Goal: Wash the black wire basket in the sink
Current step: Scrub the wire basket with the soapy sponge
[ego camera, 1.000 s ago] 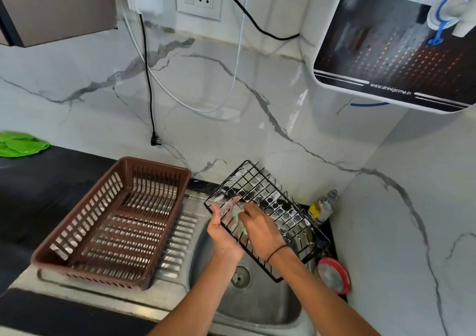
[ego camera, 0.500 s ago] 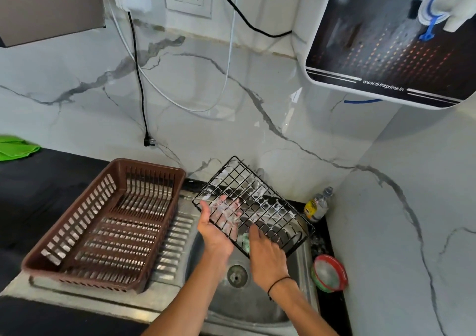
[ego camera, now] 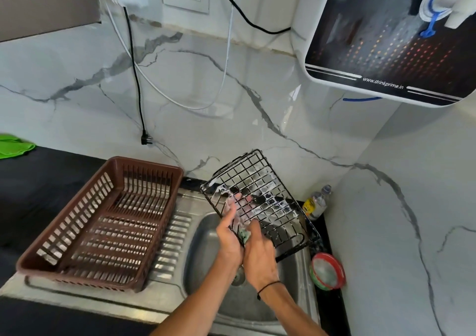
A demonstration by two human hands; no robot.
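Bright, even daylight, soft glare streaks on the glossy marble wall (ego camera: 257, 109) above the hands, dull sheen on the steel sink (ego camera: 206, 235) beneath them, faint shadows, wide-angle bending at the edges, slight motion blur on the left hand (ego camera: 229, 235).

The wire basket (ego camera: 260, 201) is thin black-coated metal, wet with white suds (foam clings across the grid). The sink (ego camera: 206, 235) is brushed steel, dull-shiny. The brown crate (ego camera: 103, 222) is matt slatted plastic; the wall (ego camera: 231, 119) is glossy veined marble.

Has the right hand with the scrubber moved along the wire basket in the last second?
Yes. The right hand slid down the wire basket, toward the sink drain and nearer the person.
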